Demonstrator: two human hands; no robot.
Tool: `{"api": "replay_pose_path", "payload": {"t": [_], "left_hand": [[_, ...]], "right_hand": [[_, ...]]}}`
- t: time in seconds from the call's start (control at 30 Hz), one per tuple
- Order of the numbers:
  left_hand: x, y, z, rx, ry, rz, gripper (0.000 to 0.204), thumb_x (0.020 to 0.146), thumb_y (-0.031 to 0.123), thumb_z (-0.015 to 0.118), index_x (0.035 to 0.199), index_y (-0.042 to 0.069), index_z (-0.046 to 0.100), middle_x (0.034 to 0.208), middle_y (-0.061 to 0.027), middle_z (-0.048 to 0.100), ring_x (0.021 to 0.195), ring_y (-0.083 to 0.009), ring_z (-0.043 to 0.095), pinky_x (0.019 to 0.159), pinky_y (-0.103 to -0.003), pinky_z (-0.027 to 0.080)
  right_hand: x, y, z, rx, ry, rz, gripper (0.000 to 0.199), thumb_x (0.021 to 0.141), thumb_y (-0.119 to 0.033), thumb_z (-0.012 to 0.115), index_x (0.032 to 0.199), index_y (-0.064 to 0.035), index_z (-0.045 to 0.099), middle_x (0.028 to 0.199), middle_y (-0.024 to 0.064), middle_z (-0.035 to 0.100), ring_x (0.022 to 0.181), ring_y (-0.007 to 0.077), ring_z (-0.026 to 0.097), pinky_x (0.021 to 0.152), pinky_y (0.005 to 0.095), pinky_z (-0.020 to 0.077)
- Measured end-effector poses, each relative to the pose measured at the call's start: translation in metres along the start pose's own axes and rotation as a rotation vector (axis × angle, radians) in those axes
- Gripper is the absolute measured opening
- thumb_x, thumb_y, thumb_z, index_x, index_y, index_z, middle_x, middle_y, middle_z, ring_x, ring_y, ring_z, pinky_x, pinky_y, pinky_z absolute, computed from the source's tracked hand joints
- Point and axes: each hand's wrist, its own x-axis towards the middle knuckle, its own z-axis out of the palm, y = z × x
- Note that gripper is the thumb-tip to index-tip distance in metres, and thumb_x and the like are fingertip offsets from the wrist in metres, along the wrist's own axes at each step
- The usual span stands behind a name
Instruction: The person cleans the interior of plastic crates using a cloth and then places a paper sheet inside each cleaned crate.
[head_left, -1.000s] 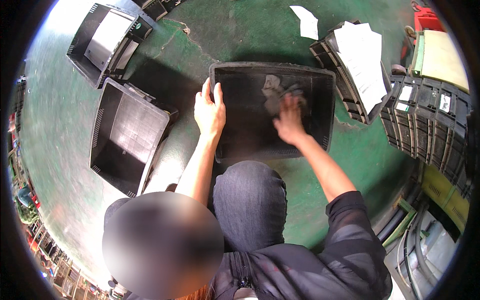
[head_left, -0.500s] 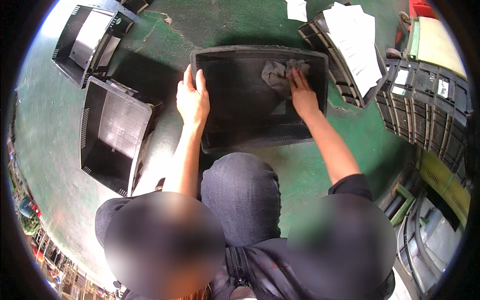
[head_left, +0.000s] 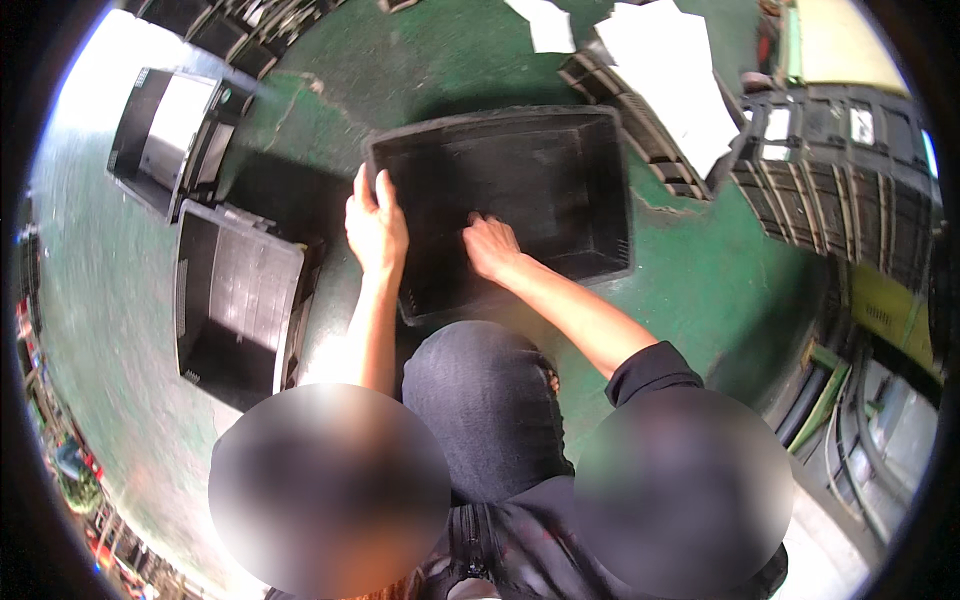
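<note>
Fingers of the left hand (head_left: 375, 225) clamp the left rim of a black plastic crate (head_left: 590, 215) on the green floor (head_left: 700, 290).
Right hand (head_left: 490, 245) presses down inside the crate, fingers curled; whether they hold anything cannot be told. Stacked black crates (head_left: 850, 180) stand far right.

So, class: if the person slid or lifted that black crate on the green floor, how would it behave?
The black crate looks like rigid moulded plastic, so probably stiff. Empty inside, likely light. Its wide flat base should slide, not tip.
</note>
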Motion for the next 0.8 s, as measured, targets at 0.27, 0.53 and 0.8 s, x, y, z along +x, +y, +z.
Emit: {"api": "replay_pose_path", "payload": {"t": [0.27,0.53,0.8], "left_hand": [[0.013,-0.005,-0.021,-0.015,-0.078,-0.082,0.054,0.088,0.045,0.048,0.121,0.002,0.051,0.111,-0.0233,0.057,0.105,-0.0342,0.055,0.089,-0.037,0.042],[0.062,0.115,-0.096,-0.238,-0.197,0.213,0.063,0.078,0.038,0.067,0.121,-0.004,0.050,0.119,-0.0188,0.055,0.111,-0.0231,0.052,0.097,-0.032,0.036],[-0.050,0.255,-0.140,0.195,-0.007,0.890,0.046,0.069,0.018,0.073,0.112,0.014,0.061,0.092,-0.0133,0.061,0.080,-0.0237,0.059,0.073,-0.032,0.048]], "right_hand": [[-0.113,0.100,-0.102,1.077,-0.035,0.165,0.029,0.055,0.000,0.070,0.082,-0.0014,0.058,0.068,0.0014,0.057,0.059,0.0115,0.054,0.052,0.0295,0.0445],[-0.239,0.121,-0.046,0.608,-0.624,0.382,0.031,0.060,-0.014,0.076,0.087,-0.0080,0.063,0.079,0.0049,0.064,0.075,0.0195,0.059,0.069,0.0334,0.0480],[-0.115,0.190,-0.128,0.038,1.084,0.632,0.023,0.073,-0.026,0.066,0.090,-0.0130,0.057,0.096,0.0056,0.053,0.088,0.0289,0.056,0.068,0.0401,0.0497]]}}
